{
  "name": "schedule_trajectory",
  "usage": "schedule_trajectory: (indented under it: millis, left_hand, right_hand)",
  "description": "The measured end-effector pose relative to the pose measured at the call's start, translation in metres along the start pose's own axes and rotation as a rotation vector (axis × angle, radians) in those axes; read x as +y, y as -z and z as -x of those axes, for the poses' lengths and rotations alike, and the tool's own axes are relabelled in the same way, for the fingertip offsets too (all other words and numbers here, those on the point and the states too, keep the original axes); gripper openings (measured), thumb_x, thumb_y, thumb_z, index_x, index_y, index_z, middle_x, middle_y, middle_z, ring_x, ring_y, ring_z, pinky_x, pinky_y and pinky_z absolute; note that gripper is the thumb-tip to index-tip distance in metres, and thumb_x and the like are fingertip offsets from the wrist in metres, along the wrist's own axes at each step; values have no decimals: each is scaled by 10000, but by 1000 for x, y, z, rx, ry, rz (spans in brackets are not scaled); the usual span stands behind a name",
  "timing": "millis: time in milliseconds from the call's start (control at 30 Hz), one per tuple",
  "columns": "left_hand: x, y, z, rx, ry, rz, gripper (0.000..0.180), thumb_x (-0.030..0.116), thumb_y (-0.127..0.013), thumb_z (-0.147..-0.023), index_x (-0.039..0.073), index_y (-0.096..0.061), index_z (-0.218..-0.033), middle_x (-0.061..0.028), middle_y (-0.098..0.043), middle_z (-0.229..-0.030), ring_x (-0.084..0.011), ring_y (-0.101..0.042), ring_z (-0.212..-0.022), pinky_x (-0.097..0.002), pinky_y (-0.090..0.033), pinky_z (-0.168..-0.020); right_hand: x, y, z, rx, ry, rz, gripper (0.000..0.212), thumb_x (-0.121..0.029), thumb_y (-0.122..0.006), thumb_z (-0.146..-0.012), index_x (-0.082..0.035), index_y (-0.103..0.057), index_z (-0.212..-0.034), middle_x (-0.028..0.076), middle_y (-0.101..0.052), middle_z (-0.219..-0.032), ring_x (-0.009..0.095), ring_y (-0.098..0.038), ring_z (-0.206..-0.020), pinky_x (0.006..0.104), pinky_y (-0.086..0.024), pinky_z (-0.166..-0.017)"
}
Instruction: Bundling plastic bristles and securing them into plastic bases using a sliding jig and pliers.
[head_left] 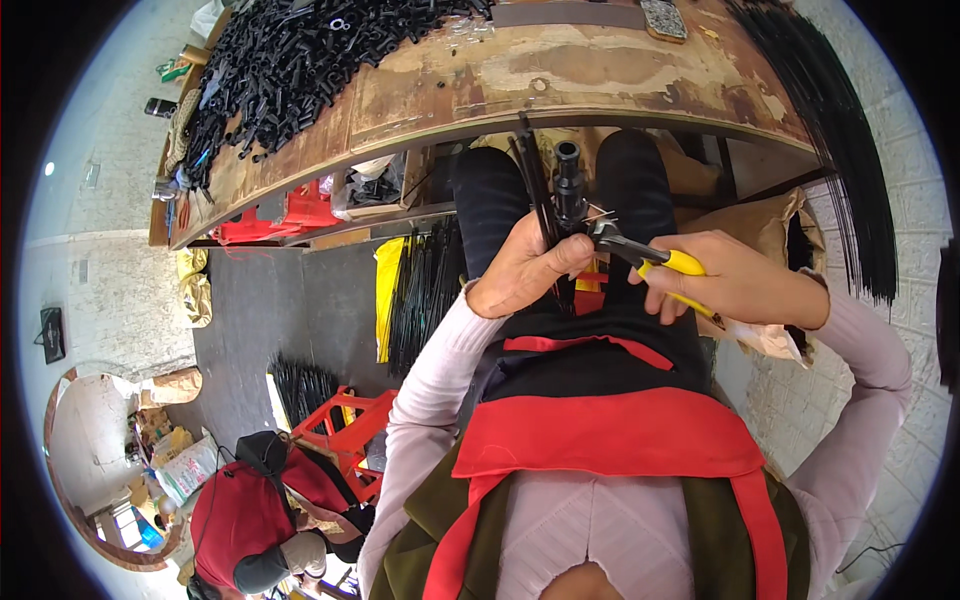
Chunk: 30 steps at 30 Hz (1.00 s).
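Over my lap, my left hand is closed around a black tubular plastic fitting and a small bunch of thin black rods. The fitting points away from me, its round hollow end uppermost. My right hand grips pliers with yellow handles. Their metal jaws meet thin wire ends beside the fitting, close to my left thumb. Whether the jaws are closed on a wire is too small to tell.
A worn wooden table spans the far side, with a heap of black plastic parts at left. Long black rods hang over its right end. Red stools and another person are at lower left.
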<state>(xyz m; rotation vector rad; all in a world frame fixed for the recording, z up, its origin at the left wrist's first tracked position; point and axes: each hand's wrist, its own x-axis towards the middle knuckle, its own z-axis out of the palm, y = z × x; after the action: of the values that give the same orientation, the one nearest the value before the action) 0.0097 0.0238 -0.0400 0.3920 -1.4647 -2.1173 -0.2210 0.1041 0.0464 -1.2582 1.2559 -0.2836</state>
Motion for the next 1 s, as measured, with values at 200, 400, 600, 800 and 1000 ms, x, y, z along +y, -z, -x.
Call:
schedule_trajectory:
  millis: [200, 400, 600, 800, 1000]
  left_hand:
    - [1, 2, 0, -44, -13, -38, 429, 418, -607, -962, 11, -580, -1093, 23, -517, -815, -64, -462, -729, -221, -418, -645]
    - [2, 0, 4, -11, -35, -62, 439, 434, -599, -963, 12, -587, -1080, 19, -520, -797, -61, -453, -707, -217, -410, -630]
    - [-1, 5, -3, 8, -20, -23, 443, 438, -597, -963, 15, -574, -1095, 25, -514, -778, -62, -441, -694, -225, -416, -632]
    - [-1, -6, -7, 26, -34, -70, 331, 334, -593, -987, 12, -560, -1058, 19, -514, -773, -71, -443, -692, -225, -416, -636]
    - [0, -7, -4, 192, -79, -75, 256, 251, -590, -992, 11, -539, -1063, 9, -538, -805, -75, -488, -713, -233, -450, -658]
  right_hand:
    - [-23, 11, 5, -184, -184, -207, 319, -305, -506, -1016, -3, -554, -924, 53, -600, -676, 124, -589, -568, 253, -477, -556]
    - [-30, 7, 4, -126, -237, -93, 324, -298, -511, -1011, -28, -528, -833, 18, -504, -610, 75, -475, -494, 227, -375, -460]
    - [10, -19, -9, 50, -50, -241, 310, -322, -523, -1003, -48, -526, -857, 9, -493, -600, 66, -437, -456, 233, -350, -421]
    - [-51, 24, 11, -61, -317, -53, 304, -318, -522, -1007, -33, -502, -902, 28, -498, -588, 91, -464, -450, 241, -381, -419]
    - [-35, 14, -9, 15, -125, 167, 287, -302, -544, -998, -31, -559, -1090, 47, -580, -646, 89, -516, -484, 264, -427, -458]
